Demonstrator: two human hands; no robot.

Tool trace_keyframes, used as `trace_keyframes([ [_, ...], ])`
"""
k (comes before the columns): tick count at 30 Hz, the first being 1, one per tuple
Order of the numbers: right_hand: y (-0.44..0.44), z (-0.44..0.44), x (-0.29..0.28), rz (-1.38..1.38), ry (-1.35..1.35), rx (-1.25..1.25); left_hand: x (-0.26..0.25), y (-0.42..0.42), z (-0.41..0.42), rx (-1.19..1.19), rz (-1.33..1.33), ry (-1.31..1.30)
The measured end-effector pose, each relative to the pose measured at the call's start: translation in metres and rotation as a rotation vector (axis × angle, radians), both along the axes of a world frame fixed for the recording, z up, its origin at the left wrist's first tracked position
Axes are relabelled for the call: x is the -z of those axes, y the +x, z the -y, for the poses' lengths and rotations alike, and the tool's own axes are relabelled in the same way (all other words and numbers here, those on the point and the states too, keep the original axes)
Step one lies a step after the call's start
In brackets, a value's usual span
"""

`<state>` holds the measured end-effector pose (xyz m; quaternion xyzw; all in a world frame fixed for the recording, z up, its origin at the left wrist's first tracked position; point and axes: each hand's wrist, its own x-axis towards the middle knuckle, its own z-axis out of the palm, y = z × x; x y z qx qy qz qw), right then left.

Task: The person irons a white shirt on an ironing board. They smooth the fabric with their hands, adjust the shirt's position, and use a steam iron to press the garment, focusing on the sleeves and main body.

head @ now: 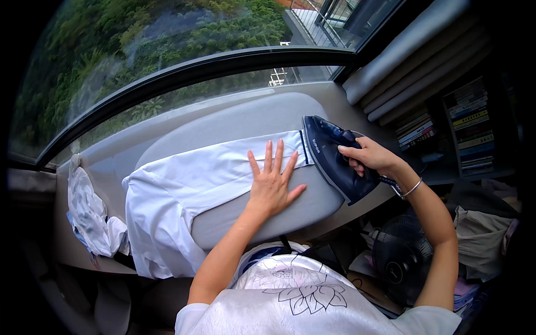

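Observation:
A white garment lies over a grey ironing board, one sleeve stretched toward the right and the rest hanging over the board's near side. Dark trim edges the sleeve's cuff. My left hand rests flat on the sleeve near that cuff, fingers spread, with its thumb over the bare board cover. In my right hand is the handle of a dark blue Supor steam iron. The iron's left edge meets the cuff end; its soleplate underside is hidden. A cord runs from its back beneath my wrist.
Behind the board is a window with a dark frame. Crumpled white cloth in clear plastic sits at left. To the right are a grey curtain, shelved books, a black fan and piled clothes.

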<state>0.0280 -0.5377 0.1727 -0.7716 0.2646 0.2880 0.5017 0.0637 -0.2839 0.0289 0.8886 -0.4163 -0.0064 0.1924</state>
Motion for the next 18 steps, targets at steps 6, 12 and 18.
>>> trace_keyframes([
  [6,-0.030,-0.003,-0.003,-0.069,0.063,0.021,0.003,-0.001,-0.001,-0.002,-0.009,-0.032],
  [12,-0.013,-0.005,-0.002,-0.030,-0.029,0.033,0.002,-0.001,0.000,-0.005,0.010,-0.006],
  [18,-0.006,-0.008,0.000,-0.008,-0.014,0.075,0.004,0.000,0.000,-0.006,0.018,-0.029],
])
